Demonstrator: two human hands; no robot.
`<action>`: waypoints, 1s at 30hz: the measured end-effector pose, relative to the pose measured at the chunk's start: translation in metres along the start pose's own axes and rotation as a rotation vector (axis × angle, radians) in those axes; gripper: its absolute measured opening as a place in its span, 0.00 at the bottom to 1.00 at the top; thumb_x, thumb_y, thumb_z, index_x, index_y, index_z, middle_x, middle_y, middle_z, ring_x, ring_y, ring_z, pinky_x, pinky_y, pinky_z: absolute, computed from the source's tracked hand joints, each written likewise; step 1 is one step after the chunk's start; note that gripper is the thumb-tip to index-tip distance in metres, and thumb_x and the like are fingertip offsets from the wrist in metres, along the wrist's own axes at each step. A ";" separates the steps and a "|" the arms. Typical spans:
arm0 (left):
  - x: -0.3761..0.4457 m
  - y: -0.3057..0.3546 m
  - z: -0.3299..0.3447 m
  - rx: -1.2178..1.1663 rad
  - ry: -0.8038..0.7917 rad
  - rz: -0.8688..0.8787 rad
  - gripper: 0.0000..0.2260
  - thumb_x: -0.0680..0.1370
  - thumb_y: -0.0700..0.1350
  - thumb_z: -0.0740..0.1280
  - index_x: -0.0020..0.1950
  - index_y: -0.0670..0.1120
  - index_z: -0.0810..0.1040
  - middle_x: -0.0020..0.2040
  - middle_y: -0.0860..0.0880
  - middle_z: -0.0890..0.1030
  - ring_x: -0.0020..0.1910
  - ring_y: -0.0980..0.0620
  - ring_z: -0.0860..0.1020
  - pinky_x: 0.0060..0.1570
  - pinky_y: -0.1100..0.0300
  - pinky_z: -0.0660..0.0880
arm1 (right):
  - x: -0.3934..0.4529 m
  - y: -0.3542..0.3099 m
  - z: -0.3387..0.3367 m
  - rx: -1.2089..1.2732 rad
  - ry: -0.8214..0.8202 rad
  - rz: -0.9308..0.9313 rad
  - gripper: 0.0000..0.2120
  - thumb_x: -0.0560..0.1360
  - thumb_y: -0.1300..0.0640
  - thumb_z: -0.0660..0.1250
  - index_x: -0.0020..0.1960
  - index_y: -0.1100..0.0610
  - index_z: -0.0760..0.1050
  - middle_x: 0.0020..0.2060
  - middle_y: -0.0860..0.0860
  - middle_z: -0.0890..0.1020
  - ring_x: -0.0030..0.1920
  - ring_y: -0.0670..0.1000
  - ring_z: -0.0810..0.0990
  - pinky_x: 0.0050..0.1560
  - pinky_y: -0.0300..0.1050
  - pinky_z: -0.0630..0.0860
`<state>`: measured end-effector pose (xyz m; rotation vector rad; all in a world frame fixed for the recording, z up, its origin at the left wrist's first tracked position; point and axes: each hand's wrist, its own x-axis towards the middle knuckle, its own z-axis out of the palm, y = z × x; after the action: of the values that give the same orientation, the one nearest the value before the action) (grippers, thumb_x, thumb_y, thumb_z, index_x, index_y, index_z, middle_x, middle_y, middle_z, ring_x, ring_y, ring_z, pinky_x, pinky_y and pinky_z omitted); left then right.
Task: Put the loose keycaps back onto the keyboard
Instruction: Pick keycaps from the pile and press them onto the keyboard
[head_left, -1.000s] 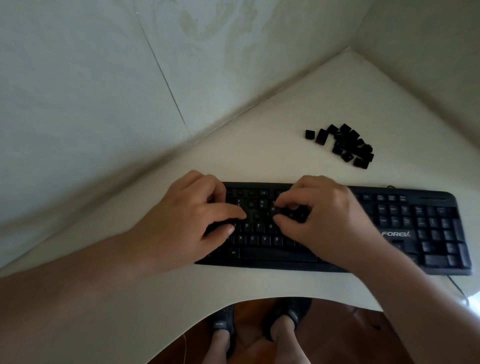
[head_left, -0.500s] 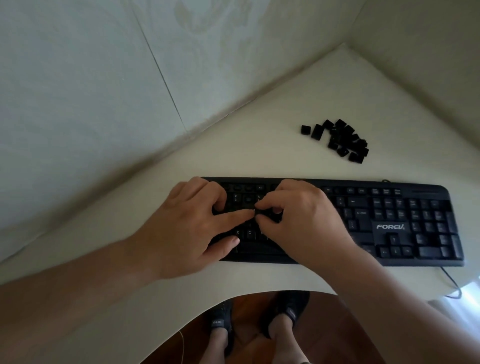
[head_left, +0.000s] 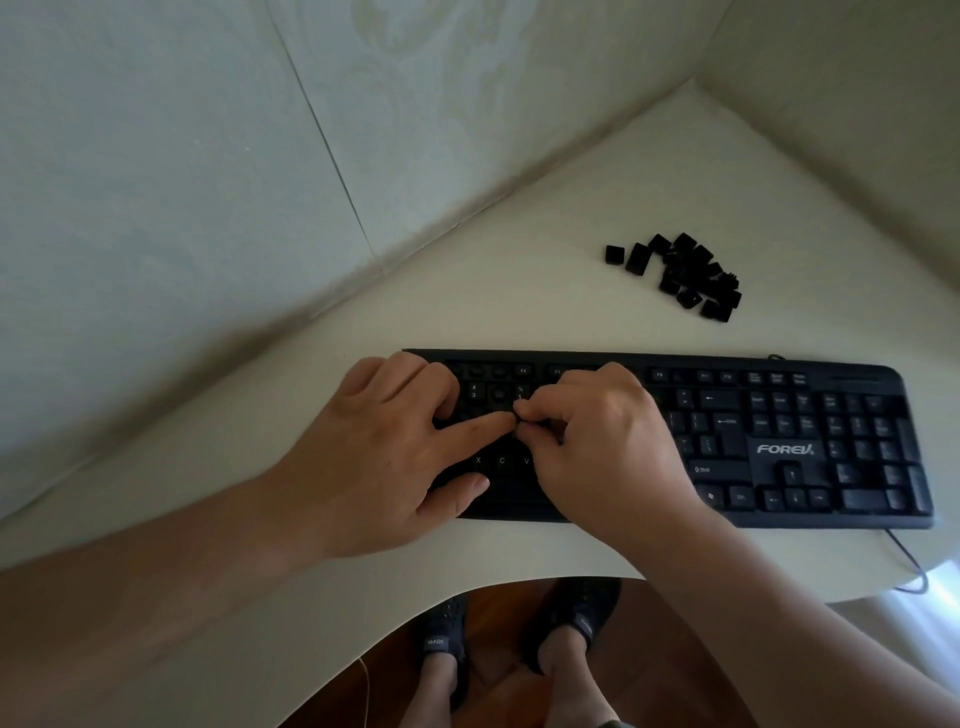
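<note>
Cream desk (head_left: 519, 291), papered corner walls (head_left: 182, 156)

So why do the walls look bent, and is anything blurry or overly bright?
Head view: the wide-angle lens curves the walls; the black plastic keyboard smears at its right end; daylight glares at the pale table's right edge; key legends near the hands are dim.

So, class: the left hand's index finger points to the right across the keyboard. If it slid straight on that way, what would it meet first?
The right hand. The left hand has its index fingertip almost at the right hand's pinched fingertips over the keyboard; whether they already touch is unclear.
</note>
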<state>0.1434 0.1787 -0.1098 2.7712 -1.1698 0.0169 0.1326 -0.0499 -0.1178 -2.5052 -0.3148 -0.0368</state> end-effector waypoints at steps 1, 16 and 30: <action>0.001 0.000 -0.001 0.015 -0.004 -0.001 0.21 0.82 0.61 0.60 0.72 0.56 0.78 0.50 0.47 0.74 0.52 0.44 0.73 0.54 0.47 0.68 | 0.000 -0.001 0.002 -0.007 -0.005 0.016 0.06 0.71 0.62 0.72 0.39 0.52 0.83 0.30 0.45 0.76 0.32 0.52 0.73 0.42 0.49 0.73; 0.000 -0.001 -0.002 0.057 0.012 0.043 0.20 0.84 0.60 0.59 0.72 0.55 0.78 0.49 0.48 0.74 0.50 0.43 0.74 0.52 0.46 0.68 | -0.010 0.002 0.008 -0.039 0.110 -0.068 0.08 0.74 0.65 0.71 0.38 0.56 0.82 0.30 0.48 0.77 0.32 0.53 0.73 0.42 0.45 0.69; 0.005 -0.005 -0.003 0.072 0.004 0.004 0.19 0.84 0.61 0.59 0.70 0.59 0.79 0.48 0.48 0.73 0.50 0.43 0.73 0.52 0.45 0.68 | -0.003 -0.007 -0.002 -0.024 0.032 0.021 0.05 0.72 0.61 0.74 0.38 0.54 0.84 0.29 0.46 0.79 0.32 0.51 0.73 0.41 0.44 0.74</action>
<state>0.1504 0.1787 -0.1073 2.8296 -1.1970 0.0660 0.1283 -0.0460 -0.1128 -2.5286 -0.2763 -0.0724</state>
